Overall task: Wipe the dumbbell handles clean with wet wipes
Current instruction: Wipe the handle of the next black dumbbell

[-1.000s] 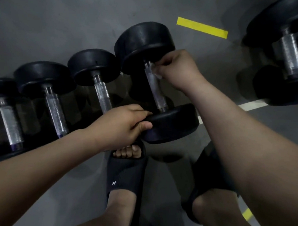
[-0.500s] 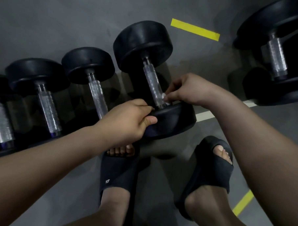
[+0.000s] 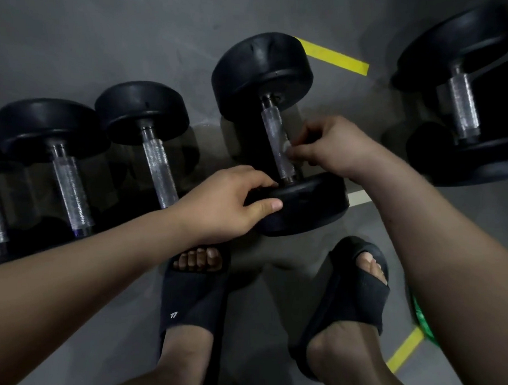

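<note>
a gym: row of dumbbells [image 3: 141,146] on tape-marked grey floor [image 3: 108,34].

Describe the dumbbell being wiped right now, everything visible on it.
The dumbbell sits in a row on the grey floor, pointing away from the person. Two black, rubber-looking round heads join a knurled silver handle. The left hand grips the near head's rim; the right hand pinches a white wet wipe against the handle's lower half.

On the floor [image 3: 79,24], the middle dumbbell [image 3: 262,73] lies with a row of others [image 3: 150,135] at its nine o'clock and one more [image 3: 463,105] at three o'clock. The left hand [image 3: 223,204] grips its near head. The right hand [image 3: 336,146] pinches a wipe [image 3: 287,146] against its handle [image 3: 274,138]. The feet [image 3: 196,291] stand at six o'clock.
</note>
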### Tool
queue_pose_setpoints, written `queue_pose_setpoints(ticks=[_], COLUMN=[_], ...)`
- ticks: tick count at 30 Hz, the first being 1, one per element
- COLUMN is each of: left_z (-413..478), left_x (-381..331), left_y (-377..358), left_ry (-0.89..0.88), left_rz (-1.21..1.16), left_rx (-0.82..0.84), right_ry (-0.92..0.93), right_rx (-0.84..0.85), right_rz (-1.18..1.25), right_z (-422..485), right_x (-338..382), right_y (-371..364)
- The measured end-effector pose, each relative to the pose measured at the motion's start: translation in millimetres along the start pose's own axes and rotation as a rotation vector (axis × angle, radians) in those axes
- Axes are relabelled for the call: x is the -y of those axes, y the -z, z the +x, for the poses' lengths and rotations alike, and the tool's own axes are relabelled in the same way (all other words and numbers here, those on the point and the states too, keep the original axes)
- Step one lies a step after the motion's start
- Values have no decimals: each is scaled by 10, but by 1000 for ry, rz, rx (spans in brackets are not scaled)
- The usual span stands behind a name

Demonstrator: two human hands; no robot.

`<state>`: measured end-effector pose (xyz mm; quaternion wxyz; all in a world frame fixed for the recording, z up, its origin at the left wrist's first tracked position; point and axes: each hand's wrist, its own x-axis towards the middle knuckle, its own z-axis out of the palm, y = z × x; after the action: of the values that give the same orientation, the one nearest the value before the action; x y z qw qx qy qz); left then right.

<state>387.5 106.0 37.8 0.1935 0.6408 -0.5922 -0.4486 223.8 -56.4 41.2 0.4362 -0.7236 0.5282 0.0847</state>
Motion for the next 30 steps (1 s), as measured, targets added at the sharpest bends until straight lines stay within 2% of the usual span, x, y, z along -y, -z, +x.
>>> queue_pose_setpoints(ticks=[2, 4, 8, 10, 15, 17, 24, 30], left_z=[17, 34, 61, 69, 17, 19, 72, 98], left_x=[9, 9, 1, -9, 21, 14, -29, -61], left_y=[-27, -53, -71, -70, -96, -115, -177, -275], left_ry=[24, 25, 26, 30, 86, 92, 101, 97], left_rz=[-10, -9, -17, -25, -105, -115, -116, -180], left_rx=[-6, -27, -53, -56, -67, -82, -131, -198], right_ry=[-12, -8, 94, 113, 27, 45, 37, 32], right_rx=[119, 160, -67, -126, 66, -5, -425, -199], right_rz=[-143, -198, -43, -14, -195, -151, 144, -8], right_z=[-85, -108, 26, 58, -66, -14, 413, 150], right_x=[-15, -2, 129, 176, 130, 162, 291, 111], right_y=[66, 87, -34, -62, 28, 6, -225, -69])
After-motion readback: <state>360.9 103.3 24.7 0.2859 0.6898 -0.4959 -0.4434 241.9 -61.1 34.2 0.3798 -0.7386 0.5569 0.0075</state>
